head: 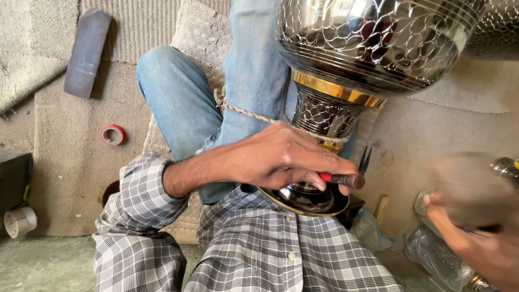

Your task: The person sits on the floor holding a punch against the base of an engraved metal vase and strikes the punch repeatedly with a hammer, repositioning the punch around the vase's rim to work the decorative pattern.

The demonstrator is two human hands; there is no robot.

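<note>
Left hand (275, 159) grips a red-handled tool (346, 178) against the engraved silver-and-gold metal vase (373, 40) to steady it; blurry right hand (470, 216), can't tell.

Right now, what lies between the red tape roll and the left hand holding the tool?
In the head view, the jeans-clad leg lies between the red tape roll and the left hand; bare mat surrounds the roll.

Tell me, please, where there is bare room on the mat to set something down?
One bare patch of the beige floor mat lies between the red tape roll, the grey flat block and the white plastic spool. Another lies right of the engraved metal vase, below its bowl. Around the blurred right hand it is crowded; the left hand holds a red-handled tool.
</note>
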